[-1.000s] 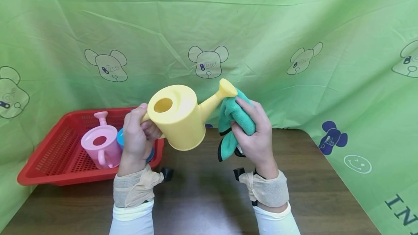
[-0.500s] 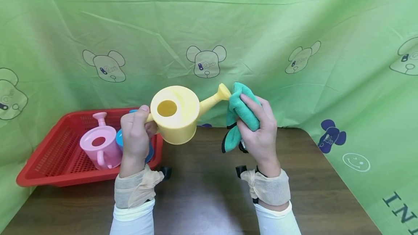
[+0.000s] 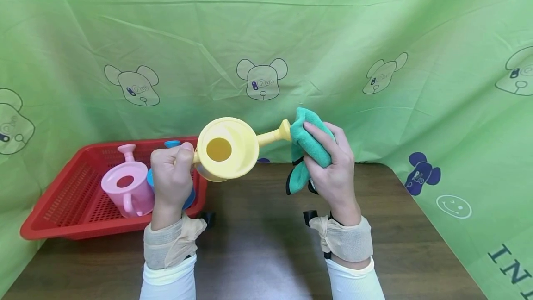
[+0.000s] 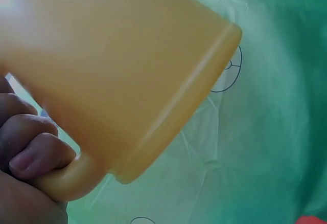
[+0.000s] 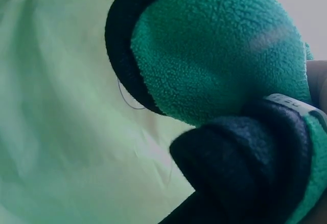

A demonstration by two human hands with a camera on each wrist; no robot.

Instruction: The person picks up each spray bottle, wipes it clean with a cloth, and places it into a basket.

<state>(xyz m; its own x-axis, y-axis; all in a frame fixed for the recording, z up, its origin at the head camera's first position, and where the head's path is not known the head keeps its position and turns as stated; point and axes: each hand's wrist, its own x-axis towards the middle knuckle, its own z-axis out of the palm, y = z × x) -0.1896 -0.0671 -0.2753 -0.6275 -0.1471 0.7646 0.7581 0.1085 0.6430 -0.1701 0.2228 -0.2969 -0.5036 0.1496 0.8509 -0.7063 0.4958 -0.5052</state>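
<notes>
My left hand [image 3: 171, 180] grips the handle of a yellow watering can [image 3: 245, 152], holding it in the air above the table. In the left wrist view the fingers [image 4: 38, 144] curl through the handle under the can's body [image 4: 122, 70]. The can's spout points right, and its rose sits against or very close to a green cloth [image 3: 310, 138]. My right hand [image 3: 335, 170] holds that cloth bunched between thumb and fingers. Up close in the right wrist view, the cloth [image 5: 219, 50] is fluffy with a dark edging and a small white label.
At the left of the table stands a red perforated basket [image 3: 54, 231]. Inside it are a pink watering can [image 3: 139, 198] and a blue watering can [image 3: 189, 199], the blue one partly hidden behind my left hand. A green printed curtain [image 3: 266, 22] hangs behind the brown table [image 3: 258, 253].
The yellow can has tipped so its top faces me more, and its spout has lowered. My right hand and the cloth have shifted slightly right. The basket stays put.
</notes>
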